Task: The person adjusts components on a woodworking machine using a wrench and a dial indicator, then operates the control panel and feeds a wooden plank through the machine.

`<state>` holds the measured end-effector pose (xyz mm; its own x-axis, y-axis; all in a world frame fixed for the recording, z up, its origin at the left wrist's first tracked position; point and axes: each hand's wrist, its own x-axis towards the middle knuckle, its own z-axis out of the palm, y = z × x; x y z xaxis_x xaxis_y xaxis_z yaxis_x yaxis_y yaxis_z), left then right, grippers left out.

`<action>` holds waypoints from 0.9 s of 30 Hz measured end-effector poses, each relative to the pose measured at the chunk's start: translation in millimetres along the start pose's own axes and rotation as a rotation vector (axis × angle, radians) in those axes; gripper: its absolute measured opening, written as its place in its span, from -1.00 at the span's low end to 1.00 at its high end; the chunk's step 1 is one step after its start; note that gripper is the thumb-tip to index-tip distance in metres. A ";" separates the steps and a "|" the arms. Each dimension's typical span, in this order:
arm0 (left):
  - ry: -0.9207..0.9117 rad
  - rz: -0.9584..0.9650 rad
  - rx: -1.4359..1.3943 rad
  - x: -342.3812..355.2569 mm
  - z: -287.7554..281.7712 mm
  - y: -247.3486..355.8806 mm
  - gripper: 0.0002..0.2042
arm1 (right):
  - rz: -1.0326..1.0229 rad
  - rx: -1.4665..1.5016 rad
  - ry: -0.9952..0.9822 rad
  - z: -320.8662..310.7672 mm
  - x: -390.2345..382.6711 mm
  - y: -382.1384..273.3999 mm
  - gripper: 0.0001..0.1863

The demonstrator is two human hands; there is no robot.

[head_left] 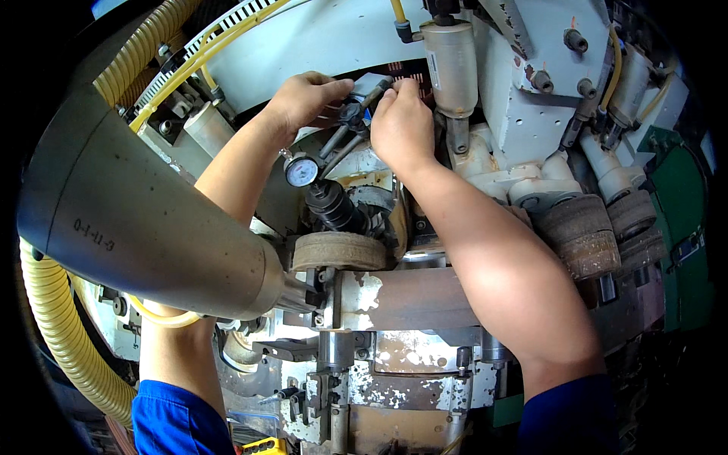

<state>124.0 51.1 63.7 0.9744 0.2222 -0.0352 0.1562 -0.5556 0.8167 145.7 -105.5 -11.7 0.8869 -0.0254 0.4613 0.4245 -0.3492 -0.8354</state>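
Observation:
My left hand (303, 100) and my right hand (400, 125) are both reaching up into a worn white machine. Their fingertips meet at a small grey metal fitting (370, 85) with a dark knob (351, 114) beneath it. The left fingers pinch the fitting from the left; the right fingers press on it from the right. Just below hangs a small round pressure gauge (302, 170) with a white dial. A black cylinder (332, 206) sits under the gauge, above a dusty round wheel (339, 250).
A large grey cone-shaped duct (129, 205) crosses in front of my left forearm, joined to a ribbed yellow hose (57, 334). A silver cylinder (452, 64) stands right of my hands. More worn wheels (588, 231) sit at right. Thin yellow tubes (212, 42) run along the top.

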 end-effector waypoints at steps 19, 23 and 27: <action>-0.188 0.013 -0.140 5.6 2.2 -3.5 -0.57 | 0.029 -0.020 0.019 2.2 0.1 0.7 -0.72; -0.202 0.021 -0.104 2.8 -3.9 -6.0 -0.55 | 0.034 -0.015 0.017 4.7 0.0 -0.8 -0.71; -0.190 0.019 -0.285 -6.7 -9.1 -17.0 -0.53 | 0.005 -0.028 0.038 5.4 0.1 5.9 -0.71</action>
<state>113.4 66.3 55.2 0.9936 0.0456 -0.1038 0.1128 -0.3060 0.9453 149.2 -102.6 -18.2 0.8812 -0.0623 0.4687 0.4145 -0.3751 -0.8292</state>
